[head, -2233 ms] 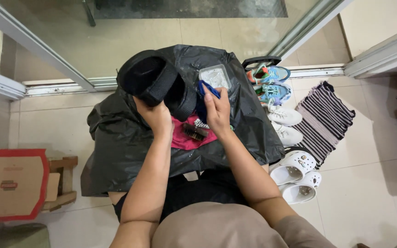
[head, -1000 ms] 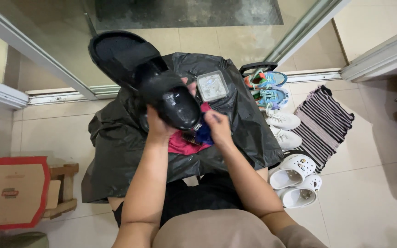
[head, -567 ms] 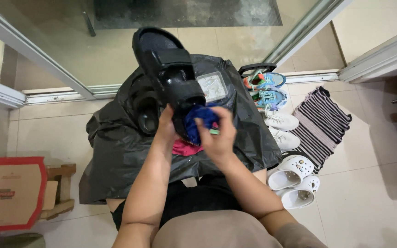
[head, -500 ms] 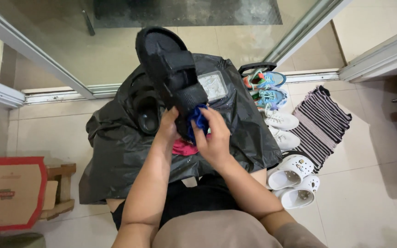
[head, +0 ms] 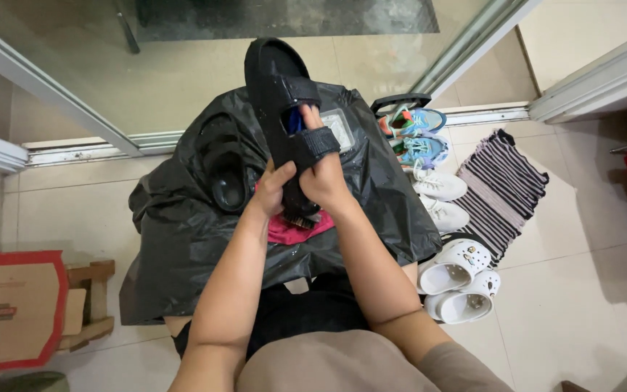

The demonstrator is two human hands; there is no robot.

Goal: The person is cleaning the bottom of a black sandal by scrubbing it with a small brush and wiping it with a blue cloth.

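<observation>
Holding the black strapped sandal (head: 282,109) upright over my lap, I had both hands on its near end. My left hand (head: 273,190) was clenched around the heel end from the left. My right hand (head: 324,178) was pushed up under the lower strap, fingers (head: 312,120) reaching toward a bit of blue cloth (head: 293,120) showing between the two straps; whether they pinched it, I couldn't tell. Judgement: to do this well, keep the left grip firm so the sole doesn't twist, and work the fingers flat along the footbed rather than forcing the strap.

Sandal sat straight ahead, toe pointing far, heel against both palms. Its mate, a second black sandal (head: 226,178), lay left of it on the crumpled black plastic bag (head: 183,247) spread across my knees, with a pink cloth (head: 292,231) just below the hands. Right of the bag: blue sneakers (head: 415,134), white sneakers (head: 440,199), white clogs (head: 459,279), striped mat (head: 506,189).
</observation>
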